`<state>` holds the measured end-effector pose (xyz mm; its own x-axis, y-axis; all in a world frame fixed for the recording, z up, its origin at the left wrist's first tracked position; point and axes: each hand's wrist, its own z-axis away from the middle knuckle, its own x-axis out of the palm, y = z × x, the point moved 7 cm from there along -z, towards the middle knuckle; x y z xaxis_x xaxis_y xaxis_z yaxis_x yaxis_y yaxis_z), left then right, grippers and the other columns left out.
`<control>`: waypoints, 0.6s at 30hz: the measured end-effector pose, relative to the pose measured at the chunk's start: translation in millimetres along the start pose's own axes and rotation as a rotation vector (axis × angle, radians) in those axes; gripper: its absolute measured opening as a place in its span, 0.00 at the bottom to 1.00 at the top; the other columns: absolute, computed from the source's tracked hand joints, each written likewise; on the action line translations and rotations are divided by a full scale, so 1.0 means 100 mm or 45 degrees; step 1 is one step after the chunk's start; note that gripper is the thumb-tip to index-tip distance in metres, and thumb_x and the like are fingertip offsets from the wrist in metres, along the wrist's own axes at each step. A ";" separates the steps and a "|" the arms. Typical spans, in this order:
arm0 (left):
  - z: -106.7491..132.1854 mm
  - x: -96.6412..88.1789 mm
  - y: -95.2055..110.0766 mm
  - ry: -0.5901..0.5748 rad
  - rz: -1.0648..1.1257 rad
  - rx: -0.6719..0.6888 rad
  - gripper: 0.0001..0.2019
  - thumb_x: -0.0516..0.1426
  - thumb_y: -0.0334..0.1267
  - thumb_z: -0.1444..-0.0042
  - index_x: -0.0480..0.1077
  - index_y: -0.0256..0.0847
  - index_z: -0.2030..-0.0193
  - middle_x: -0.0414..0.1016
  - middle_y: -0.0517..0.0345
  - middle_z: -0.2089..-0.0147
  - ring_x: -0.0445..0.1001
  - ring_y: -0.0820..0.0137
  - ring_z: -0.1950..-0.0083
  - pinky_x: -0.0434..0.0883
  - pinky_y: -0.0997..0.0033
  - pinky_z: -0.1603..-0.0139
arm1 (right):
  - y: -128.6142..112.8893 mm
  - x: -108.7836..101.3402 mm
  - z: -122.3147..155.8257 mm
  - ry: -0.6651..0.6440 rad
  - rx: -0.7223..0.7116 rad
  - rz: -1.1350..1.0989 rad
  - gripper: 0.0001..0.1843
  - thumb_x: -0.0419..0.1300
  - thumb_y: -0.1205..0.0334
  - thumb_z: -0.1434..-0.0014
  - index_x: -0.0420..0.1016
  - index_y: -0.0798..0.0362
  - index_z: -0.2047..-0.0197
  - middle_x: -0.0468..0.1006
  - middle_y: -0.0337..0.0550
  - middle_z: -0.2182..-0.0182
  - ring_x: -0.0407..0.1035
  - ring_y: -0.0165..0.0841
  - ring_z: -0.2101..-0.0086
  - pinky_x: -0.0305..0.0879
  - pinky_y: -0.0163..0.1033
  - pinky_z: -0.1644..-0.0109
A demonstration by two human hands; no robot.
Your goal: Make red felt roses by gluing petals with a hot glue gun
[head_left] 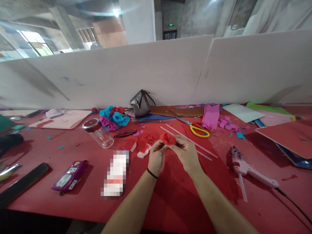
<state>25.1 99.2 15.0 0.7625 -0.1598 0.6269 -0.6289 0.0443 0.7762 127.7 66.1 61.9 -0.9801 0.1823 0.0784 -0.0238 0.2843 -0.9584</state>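
Both hands meet over the red table (170, 195), pinching a small red paper flower (168, 138). My left hand (156, 157), with a black band on the wrist, grips its left side. My right hand (186, 151) closes its fingers on the right side. Loose red paper petals (143, 143) lie just left of the hands. Thin white sticks (192, 141) lie on the table beyond and under my right hand.
A pink glue gun (246, 169) with its cord lies at right. Yellow scissors (198, 130), a glass jar on its side (98, 133), a bunch of blue, pink and red paper flowers (114, 117), a purple phone (70, 177), and a grey pouch (140, 104) surround the hands.
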 end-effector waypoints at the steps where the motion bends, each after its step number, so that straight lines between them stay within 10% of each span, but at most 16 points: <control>1: 0.00 0.00 0.00 0.002 -0.014 0.002 0.08 0.65 0.30 0.63 0.76 0.39 0.71 0.77 0.59 0.68 0.72 0.72 0.65 0.68 0.71 0.57 | 0.00 0.00 0.00 -0.001 0.003 -0.007 0.09 0.64 0.58 0.50 0.82 0.48 0.64 0.76 0.42 0.64 0.69 0.35 0.62 0.66 0.39 0.58; 18: -0.05 -0.03 0.08 -0.027 -0.089 0.053 0.08 0.64 0.31 0.60 0.72 0.39 0.71 0.73 0.60 0.68 0.69 0.75 0.65 0.65 0.74 0.58 | 0.14 0.01 -0.01 0.021 0.264 -0.475 0.12 0.63 0.52 0.51 0.80 0.53 0.70 0.80 0.43 0.72 0.72 0.34 0.69 0.67 0.39 0.63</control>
<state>18.6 104.8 19.2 0.8016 -0.1817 0.5695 -0.5804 -0.0084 0.8143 127.0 70.7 49.2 -0.8935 0.1187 0.4330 -0.4169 0.1384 -0.8983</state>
